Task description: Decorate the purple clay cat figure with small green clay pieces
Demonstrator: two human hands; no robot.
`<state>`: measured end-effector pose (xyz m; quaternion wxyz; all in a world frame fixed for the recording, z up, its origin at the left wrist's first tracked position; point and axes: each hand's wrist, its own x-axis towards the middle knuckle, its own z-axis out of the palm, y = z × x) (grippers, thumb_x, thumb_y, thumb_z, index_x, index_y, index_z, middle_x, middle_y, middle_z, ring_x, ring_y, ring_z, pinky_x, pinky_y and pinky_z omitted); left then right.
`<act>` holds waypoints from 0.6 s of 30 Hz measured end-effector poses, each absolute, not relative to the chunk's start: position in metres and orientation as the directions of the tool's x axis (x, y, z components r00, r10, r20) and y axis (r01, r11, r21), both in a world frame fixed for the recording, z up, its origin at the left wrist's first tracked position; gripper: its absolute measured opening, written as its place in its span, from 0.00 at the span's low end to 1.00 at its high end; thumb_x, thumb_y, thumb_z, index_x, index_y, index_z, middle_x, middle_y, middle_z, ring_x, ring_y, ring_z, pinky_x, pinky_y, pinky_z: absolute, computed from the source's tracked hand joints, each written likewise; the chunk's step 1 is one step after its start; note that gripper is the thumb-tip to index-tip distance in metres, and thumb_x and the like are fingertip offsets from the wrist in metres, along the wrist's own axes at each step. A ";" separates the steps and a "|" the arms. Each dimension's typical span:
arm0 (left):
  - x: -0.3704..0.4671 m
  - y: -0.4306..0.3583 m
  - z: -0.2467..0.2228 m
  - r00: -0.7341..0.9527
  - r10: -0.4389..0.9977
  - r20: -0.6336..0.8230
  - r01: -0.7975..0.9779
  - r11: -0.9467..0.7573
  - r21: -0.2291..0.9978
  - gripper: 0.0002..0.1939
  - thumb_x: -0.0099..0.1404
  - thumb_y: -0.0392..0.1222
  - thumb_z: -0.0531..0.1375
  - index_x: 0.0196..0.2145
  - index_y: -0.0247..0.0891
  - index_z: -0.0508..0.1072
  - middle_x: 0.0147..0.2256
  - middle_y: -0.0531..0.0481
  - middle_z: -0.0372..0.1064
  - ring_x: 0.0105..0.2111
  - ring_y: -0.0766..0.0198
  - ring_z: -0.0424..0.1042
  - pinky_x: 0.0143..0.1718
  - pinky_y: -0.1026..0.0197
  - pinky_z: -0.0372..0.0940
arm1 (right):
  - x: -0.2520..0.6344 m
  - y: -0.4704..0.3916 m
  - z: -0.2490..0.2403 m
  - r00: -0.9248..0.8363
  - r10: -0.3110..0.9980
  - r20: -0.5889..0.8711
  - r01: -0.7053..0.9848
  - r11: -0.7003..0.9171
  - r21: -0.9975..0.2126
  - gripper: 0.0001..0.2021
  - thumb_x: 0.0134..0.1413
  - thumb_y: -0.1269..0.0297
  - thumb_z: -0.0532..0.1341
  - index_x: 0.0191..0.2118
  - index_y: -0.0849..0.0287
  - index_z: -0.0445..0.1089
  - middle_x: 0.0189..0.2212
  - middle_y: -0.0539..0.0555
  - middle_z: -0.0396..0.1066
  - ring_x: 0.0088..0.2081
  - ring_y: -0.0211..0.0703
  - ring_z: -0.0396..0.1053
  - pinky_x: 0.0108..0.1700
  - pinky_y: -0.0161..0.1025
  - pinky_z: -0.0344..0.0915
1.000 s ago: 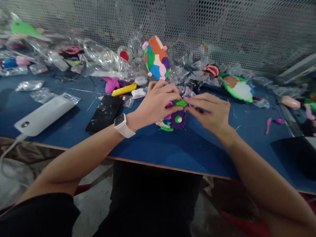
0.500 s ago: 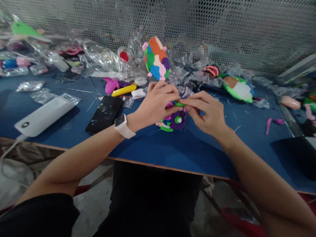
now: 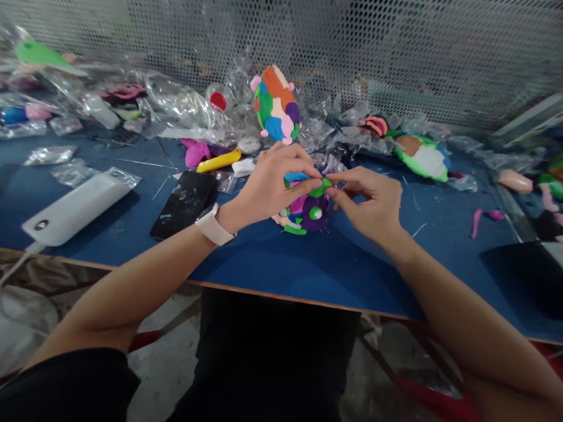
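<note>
Green clay-like piece (image 3: 326, 185), small and leaf-shaped in outline, held just above the top of a many-coloured figure (image 3: 309, 219) on the blue table (image 3: 272, 264), near the front edge. Partly covered by the fingertips, so full shape of the piece not visible; also impossible to tell from this angle between resting on the figure and only hanging over it. Upper and left parts of the figure hidden behind the left hand (image 3: 279, 181), with purple side, round green-and-white bump and green strip at the bottom in clear sight. Between left thumb and fingers, a bit of blue (image 3: 295, 176), of uncertain belonging. Farther fingers of the right hand (image 3: 372, 196) folded away and hard to make out. About the grip: very narrow on both sides, left thumb and forefinger pinched on the left part of the green piece, right thumb and forefinger pinched at its right end, with tips of both hands almost meeting. Behind the hands, a larger patchwork clay shape (image 3: 277, 105) standing tilted among crumpled clear bags (image 3: 185, 102), contents of these mostly blurred by the shine. Left of the hands, yellow-handled tool (image 3: 220, 160) and black phone (image 3: 185, 202); at the right border, dark object (image 3: 528, 275) cut off by the frame.
</note>
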<state>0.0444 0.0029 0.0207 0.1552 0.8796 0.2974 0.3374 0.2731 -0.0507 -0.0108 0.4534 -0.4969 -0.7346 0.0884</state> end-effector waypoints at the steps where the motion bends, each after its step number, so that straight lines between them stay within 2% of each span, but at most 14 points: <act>1: 0.045 0.002 0.021 0.591 0.629 0.505 0.416 -0.774 0.477 0.11 0.76 0.49 0.62 0.42 0.43 0.82 0.46 0.47 0.78 0.49 0.55 0.74 0.58 0.46 0.66 | 0.273 -0.051 -0.011 -0.092 0.804 0.588 0.644 0.499 -0.581 0.08 0.65 0.55 0.68 0.46 0.48 0.81 0.37 0.51 0.83 0.25 0.40 0.75 0.30 0.42 0.75; 8: 0.043 0.002 0.017 0.583 0.624 0.521 0.407 -0.779 0.477 0.11 0.74 0.51 0.65 0.42 0.43 0.82 0.46 0.47 0.79 0.49 0.55 0.74 0.58 0.47 0.66 | 0.269 -0.053 -0.009 -0.111 0.809 0.577 0.642 0.502 -0.580 0.14 0.60 0.54 0.71 0.50 0.49 0.79 0.39 0.51 0.85 0.25 0.39 0.75 0.30 0.40 0.74; 13: 0.040 0.006 0.011 0.612 0.617 0.495 0.436 -0.786 0.439 0.10 0.74 0.49 0.64 0.42 0.43 0.82 0.47 0.47 0.79 0.49 0.54 0.72 0.57 0.46 0.63 | 0.266 -0.054 -0.007 -0.098 0.812 0.575 0.656 0.487 -0.576 0.12 0.61 0.56 0.70 0.49 0.50 0.79 0.38 0.51 0.85 0.23 0.39 0.73 0.29 0.41 0.74; 18: 0.040 0.006 0.012 0.614 0.613 0.497 0.430 -0.788 0.441 0.10 0.74 0.50 0.63 0.41 0.43 0.82 0.46 0.47 0.78 0.49 0.54 0.72 0.55 0.47 0.63 | 0.265 -0.056 -0.005 -0.117 0.793 0.598 0.709 0.488 -0.509 0.11 0.62 0.55 0.69 0.48 0.50 0.80 0.32 0.50 0.83 0.22 0.40 0.72 0.32 0.43 0.75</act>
